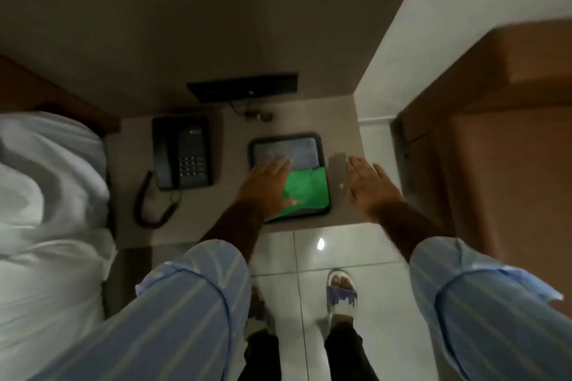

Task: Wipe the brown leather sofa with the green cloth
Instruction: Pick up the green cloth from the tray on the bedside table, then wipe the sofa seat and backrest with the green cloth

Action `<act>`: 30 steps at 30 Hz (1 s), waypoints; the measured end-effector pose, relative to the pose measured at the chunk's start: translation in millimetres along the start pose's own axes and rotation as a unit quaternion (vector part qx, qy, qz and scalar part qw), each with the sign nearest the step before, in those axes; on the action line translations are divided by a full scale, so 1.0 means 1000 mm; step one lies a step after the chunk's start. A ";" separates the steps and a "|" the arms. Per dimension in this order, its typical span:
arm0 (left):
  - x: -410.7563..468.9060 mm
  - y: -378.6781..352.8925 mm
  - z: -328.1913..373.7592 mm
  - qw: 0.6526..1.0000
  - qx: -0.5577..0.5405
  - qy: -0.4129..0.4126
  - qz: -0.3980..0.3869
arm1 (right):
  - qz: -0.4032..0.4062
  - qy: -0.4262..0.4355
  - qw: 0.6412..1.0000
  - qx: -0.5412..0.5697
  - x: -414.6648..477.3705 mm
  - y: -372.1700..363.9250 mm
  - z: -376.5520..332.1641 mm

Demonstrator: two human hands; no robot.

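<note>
A green cloth (306, 187) lies folded in the near half of a dark tray (323, 145) on a grey bedside table (232, 145). A grey cloth (297, 148) lies in the tray's far half. My left hand (266, 184) is spread flat over the tray's left side, its thumb touching the green cloth. My right hand (371, 185) hovers open, palm down, just right of the tray, holding nothing. A brown leather sofa (501, 133) stands at the right, past a strip of tiled floor.
A black telephone (182, 153) with a coiled cord sits left of the tray. A dark box (244, 86) is against the wall behind. A bed with white sheets (52, 210) fills the left. My sandalled feet stand on white floor tiles (297, 260).
</note>
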State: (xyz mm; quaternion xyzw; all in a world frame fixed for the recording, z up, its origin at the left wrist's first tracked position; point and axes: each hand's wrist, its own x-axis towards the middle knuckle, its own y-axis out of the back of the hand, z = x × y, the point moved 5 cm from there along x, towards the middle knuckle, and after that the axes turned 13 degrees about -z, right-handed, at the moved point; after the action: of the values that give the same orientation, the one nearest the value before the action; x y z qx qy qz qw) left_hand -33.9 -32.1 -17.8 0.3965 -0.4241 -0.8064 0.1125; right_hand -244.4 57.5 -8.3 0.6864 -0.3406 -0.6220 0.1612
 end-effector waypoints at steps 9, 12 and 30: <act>0.059 -0.096 -0.017 0.995 0.022 -0.023 0.090 | 0.075 0.040 0.996 -0.024 0.072 -0.099 0.032; 0.067 -0.079 -0.014 0.995 0.002 -0.023 0.092 | 0.061 0.041 0.997 -0.032 0.073 -0.097 0.035; -0.079 0.284 0.190 0.967 0.091 -0.168 0.171 | 0.217 -0.144 0.960 0.104 -0.265 0.122 0.053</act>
State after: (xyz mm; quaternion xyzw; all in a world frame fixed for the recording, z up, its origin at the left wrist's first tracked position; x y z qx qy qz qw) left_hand -165.4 -52.9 306.8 0.1851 -0.5700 -0.7883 0.1391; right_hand -326.3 157.6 258.4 0.5123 -0.5635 -0.6254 0.1697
